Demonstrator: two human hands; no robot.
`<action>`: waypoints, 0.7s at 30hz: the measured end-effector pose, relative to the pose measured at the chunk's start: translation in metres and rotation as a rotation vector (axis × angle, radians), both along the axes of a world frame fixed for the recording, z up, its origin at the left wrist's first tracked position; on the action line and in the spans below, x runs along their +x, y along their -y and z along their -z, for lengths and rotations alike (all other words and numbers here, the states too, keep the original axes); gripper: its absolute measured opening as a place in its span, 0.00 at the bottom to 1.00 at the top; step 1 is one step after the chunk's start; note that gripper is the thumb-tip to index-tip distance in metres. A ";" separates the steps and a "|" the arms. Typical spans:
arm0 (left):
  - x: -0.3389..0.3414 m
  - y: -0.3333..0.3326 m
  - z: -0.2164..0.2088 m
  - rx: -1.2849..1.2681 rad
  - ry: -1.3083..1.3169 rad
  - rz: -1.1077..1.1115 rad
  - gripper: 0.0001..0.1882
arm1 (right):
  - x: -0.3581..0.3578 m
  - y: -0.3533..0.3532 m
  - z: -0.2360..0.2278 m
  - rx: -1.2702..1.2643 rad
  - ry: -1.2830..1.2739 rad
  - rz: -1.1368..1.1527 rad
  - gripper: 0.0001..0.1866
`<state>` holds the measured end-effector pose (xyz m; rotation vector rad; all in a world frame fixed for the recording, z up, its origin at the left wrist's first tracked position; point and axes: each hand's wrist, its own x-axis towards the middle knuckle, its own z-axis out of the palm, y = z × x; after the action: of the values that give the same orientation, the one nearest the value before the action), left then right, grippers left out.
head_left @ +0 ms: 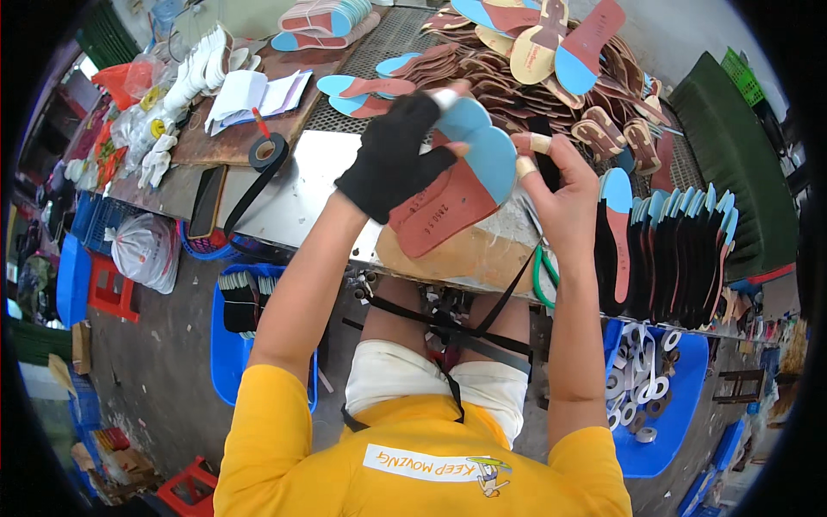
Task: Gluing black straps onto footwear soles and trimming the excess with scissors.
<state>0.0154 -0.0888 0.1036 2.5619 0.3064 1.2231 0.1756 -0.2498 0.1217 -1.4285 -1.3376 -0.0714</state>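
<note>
My left hand (pixel 392 159), in a black fingerless glove, grips a pair of overlapping insoles (pixel 448 220), red-brown at one end and light blue at the other. Its thumb presses on their upper face. At the right edge of the blue part, my right hand (pixel 564 194) pinches with thumb and forefinger, both wrapped in pale tape. A black strip (pixel 543 129) shows behind its fingers. Below the insoles lies a brown board (pixel 465 258) on the worktable. Green-handled scissors (pixel 544 277) rest beside my right wrist, partly hidden.
Heaped insoles (pixel 482 86) cover the far side. A row of insoles with black pieces (pixel 672 250) stands at right, above a blue bin (pixel 668 448) of tape rolls. Left are a black tape roll (pixel 268 152), papers (pixel 250 99) and a phone (pixel 207 202). Black straps cross my lap.
</note>
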 end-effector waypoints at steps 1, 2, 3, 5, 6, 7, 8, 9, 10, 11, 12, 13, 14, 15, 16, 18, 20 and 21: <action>0.005 -0.001 -0.007 -0.122 0.007 0.114 0.28 | -0.006 0.000 -0.002 -0.023 -0.025 -0.010 0.11; 0.007 -0.002 -0.015 -0.244 0.013 0.230 0.24 | -0.009 0.002 -0.002 -0.018 -0.025 -0.020 0.11; 0.007 0.000 -0.018 -0.242 0.016 0.239 0.24 | -0.011 0.008 -0.001 -0.060 -0.127 -0.079 0.11; 0.003 0.006 -0.022 -0.366 0.030 0.287 0.13 | -0.010 0.015 0.000 -0.084 -0.278 -0.173 0.11; -0.003 0.011 -0.022 -0.366 0.026 0.288 0.13 | -0.013 0.019 0.000 -0.083 -0.282 -0.172 0.11; -0.008 0.016 -0.022 -0.338 0.083 0.322 0.13 | -0.017 0.023 -0.001 -0.092 -0.340 -0.177 0.11; -0.012 0.019 -0.022 -0.309 0.140 0.355 0.13 | -0.021 0.028 -0.001 -0.101 -0.399 -0.181 0.12; -0.015 0.021 -0.024 -0.290 0.166 0.367 0.14 | -0.024 0.030 -0.001 -0.065 -0.447 -0.207 0.14; -0.018 0.022 -0.024 -0.289 0.164 0.366 0.14 | -0.024 0.030 -0.001 -0.064 -0.449 -0.209 0.14; -0.021 0.024 -0.024 -0.316 0.173 0.382 0.14 | -0.024 0.029 -0.001 -0.056 -0.303 -0.202 0.15; -0.023 0.024 -0.023 -0.344 0.184 0.404 0.14 | -0.024 0.029 -0.001 -0.047 -0.155 -0.188 0.16; -0.025 0.026 -0.020 -0.382 0.193 0.406 0.15 | -0.027 0.029 -0.002 -0.058 -0.064 -0.149 0.17; -0.025 0.029 -0.020 -0.380 0.192 0.410 0.15 | -0.032 0.028 -0.002 -0.068 0.028 -0.109 0.18; -0.029 0.032 -0.021 -0.350 0.197 0.379 0.15 | -0.036 0.025 -0.002 -0.032 0.007 -0.099 0.18; -0.032 0.034 -0.022 -0.320 0.202 0.348 0.16 | -0.039 0.022 -0.001 0.004 -0.014 -0.088 0.19; -0.034 0.034 -0.024 -0.318 0.187 0.390 0.16 | -0.045 0.026 -0.005 0.011 -0.059 -0.140 0.18; -0.035 0.036 -0.023 -0.377 0.191 0.464 0.16 | -0.045 0.027 -0.009 0.016 -0.102 -0.190 0.18; -0.034 0.038 -0.025 -0.354 0.183 0.458 0.16 | -0.039 0.027 -0.011 -0.096 -0.206 -0.251 0.18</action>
<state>-0.0189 -0.1272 0.1289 2.0483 -0.0956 1.1003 0.1361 -0.2768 0.1322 -1.2977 -1.3510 0.3008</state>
